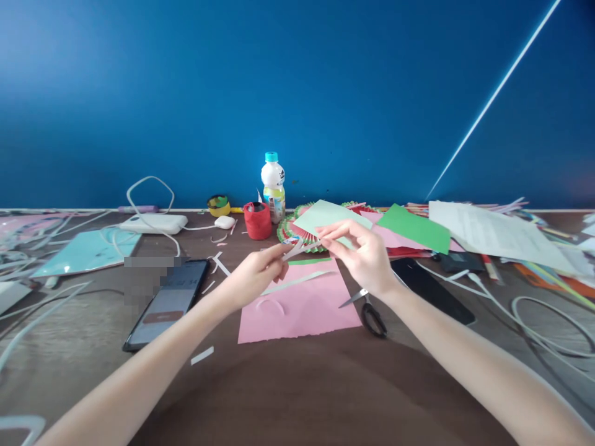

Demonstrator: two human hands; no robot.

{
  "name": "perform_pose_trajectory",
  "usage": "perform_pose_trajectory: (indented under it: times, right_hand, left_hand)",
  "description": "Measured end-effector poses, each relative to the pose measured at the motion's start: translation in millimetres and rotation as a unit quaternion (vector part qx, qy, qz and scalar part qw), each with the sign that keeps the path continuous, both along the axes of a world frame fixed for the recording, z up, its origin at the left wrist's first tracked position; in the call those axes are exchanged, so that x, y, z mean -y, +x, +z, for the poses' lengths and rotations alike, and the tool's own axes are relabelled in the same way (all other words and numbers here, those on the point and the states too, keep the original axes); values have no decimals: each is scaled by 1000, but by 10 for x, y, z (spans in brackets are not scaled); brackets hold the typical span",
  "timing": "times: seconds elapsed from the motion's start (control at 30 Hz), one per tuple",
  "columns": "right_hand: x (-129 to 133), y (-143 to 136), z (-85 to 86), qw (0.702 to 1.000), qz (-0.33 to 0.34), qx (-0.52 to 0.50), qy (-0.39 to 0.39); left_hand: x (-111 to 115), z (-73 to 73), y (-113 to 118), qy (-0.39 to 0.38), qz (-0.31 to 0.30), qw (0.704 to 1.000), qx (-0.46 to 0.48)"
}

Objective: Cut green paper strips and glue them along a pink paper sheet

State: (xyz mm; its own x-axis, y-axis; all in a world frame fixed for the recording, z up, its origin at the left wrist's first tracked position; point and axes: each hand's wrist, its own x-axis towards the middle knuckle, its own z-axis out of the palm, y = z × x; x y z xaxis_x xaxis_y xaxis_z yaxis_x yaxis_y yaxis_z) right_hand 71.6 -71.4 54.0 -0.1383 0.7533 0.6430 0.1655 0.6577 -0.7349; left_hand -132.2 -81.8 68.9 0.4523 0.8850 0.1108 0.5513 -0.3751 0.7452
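My left hand (264,272) pinches a narrow white paper strip (307,246) above a pink sheet (297,316). At the strip's other end, the fingertips of my right hand (356,251) are closed on it. A longer pale strip (302,282) and a small curled strip (274,303) lie on the pink sheet. Scissors (372,316) with black handles rest at the sheet's right edge, blades parted. Fine detail at my left fingertips is too small to tell.
A phone (170,303) lies left, a dark phone (432,290) right. Behind stand a bottle (274,189) and a red roll (258,223). Green paper (413,228), a white sheet (497,235) and loose cables spread to the right. White scraps (202,355) lie left.
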Motion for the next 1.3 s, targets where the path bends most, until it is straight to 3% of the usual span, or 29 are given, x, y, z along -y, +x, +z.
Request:
perform_pose_trajectory:
  times: [0.17,0.33,0.53,0.93,1.07,1.2,1.3]
  right_hand:
    - [-72,158,147,999,-42,-7,13]
    - [-109,254,211,998,-49,12,23]
    - [-115,226,192,998,-41,48,-30]
    - [-104,155,131,995,-18,36,-90]
    - [-68,108,108,997,3,37,-71]
    - [7,112,132,996,75,34,-38]
    - [55,177,215,993,119,10,-6]
  left_hand:
    - [-179,213,78,-21,-57,997,55]
    - [-317,149,133,-32,-76,993,82]
    - [-372,65,98,-20,-39,997,58]
    - [-379,89,71,11,-1,999,49]
    - [-371,101,97,3,19,997,70]
    - [-388,135,80,-5,30,997,77]
    - [-437,176,-41,41,112,991,62]
